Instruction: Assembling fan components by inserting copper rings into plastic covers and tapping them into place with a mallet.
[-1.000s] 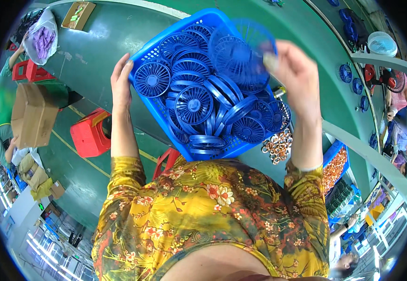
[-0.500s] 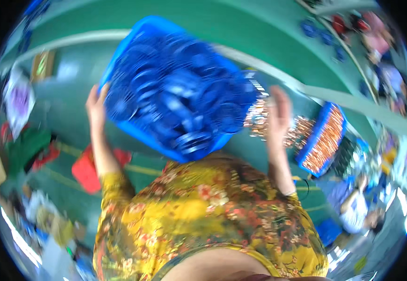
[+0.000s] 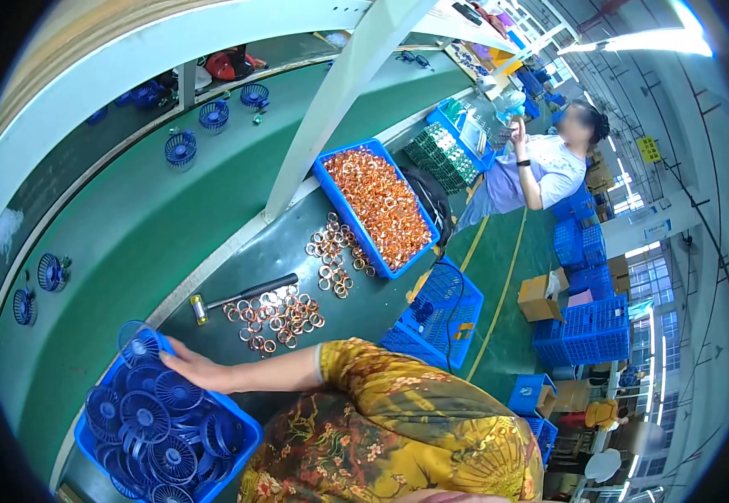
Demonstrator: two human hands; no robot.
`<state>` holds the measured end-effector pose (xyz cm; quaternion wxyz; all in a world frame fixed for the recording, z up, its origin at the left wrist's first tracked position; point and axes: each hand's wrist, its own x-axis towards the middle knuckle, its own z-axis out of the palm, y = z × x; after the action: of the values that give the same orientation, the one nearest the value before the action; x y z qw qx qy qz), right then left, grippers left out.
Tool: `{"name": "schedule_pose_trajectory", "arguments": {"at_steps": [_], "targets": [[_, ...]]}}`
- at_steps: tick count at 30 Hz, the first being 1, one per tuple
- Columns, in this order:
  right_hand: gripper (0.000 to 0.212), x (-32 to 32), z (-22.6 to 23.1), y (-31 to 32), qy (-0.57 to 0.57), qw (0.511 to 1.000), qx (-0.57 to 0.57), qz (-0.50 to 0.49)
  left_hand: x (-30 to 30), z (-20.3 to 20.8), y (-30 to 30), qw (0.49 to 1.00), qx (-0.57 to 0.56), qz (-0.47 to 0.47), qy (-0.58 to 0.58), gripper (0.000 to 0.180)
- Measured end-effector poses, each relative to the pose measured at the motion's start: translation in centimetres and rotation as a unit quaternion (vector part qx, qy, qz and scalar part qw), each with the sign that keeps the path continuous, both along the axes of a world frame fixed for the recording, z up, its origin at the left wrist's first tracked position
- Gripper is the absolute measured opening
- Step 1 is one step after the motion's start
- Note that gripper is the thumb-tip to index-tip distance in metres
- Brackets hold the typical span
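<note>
A blue plastic crate [image 3: 249,419] stands at the lower left, heaped with round blue fan guards [image 3: 145,417]. My right hand [image 3: 194,369] is at the crate's upper right corner, its fingers closed over the rim. Beside those fingertips one ribbed guard [image 3: 140,344] tilts up above the rim. My left hand is out of view. On the dark green tabletop, right of my forearm's far side, lie loose copper-coloured rings [image 3: 282,317] and a hammer [image 3: 255,289] with a dark handle.
A second blue crate [image 3: 324,178], full of copper rings, stands further along the table. A white post [image 3: 322,117] rises beside it. Several fan guards [image 3: 181,149] sit on the green belt beyond. A co-worker [image 3: 540,168] is at the far right; stacked blue crates [image 3: 578,335] line the floor.
The view has swung to the right. The crate of fan guards now sits at the lower left. My right hand, apart from it before, is now on its rim; my left hand has left the view.
</note>
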<state>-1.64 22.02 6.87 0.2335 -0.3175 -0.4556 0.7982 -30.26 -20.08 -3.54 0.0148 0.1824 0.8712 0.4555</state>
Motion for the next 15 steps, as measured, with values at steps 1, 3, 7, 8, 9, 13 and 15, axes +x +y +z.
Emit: {"name": "schedule_pose_trajectory", "arguments": {"at_steps": [1,3,7,8,9,13,15], "targets": [[0.066,-1.4,0.1,0.6,-0.002,1.000,0.009,0.026,-2.0,-1.9,-2.6,1.000,-0.013,-0.001,0.005,0.032],[0.067,-4.1,-0.4,1.6,-0.001,0.998,0.013,0.057,-4.0,-4.3,-5.9,0.999,-0.041,-0.001,0.010,0.030],[0.078,-5.6,-0.9,3.4,-0.079,0.989,0.046,0.119,-3.3,-6.8,-6.8,0.996,-0.093,-0.006,0.009,0.028],[0.081,-5.6,-2.1,3.4,-0.118,0.985,0.086,0.096,-3.0,-7.4,-6.7,0.994,-0.106,-0.009,0.011,0.027],[0.075,-4.8,-2.7,3.7,-0.146,0.978,0.120,0.084,-1.8,-8.3,-5.9,0.993,-0.116,-0.012,0.007,0.027],[0.045,1.6,5.0,5.3,-0.163,0.962,0.207,0.071,4.1,-12.3,-3.0,0.987,-0.162,-0.008,0.007,0.025],[0.020,4.5,7.9,4.7,0.035,0.972,0.224,-0.068,7.7,-14.2,1.3,0.983,-0.183,-0.011,0.013,0.024]]}}
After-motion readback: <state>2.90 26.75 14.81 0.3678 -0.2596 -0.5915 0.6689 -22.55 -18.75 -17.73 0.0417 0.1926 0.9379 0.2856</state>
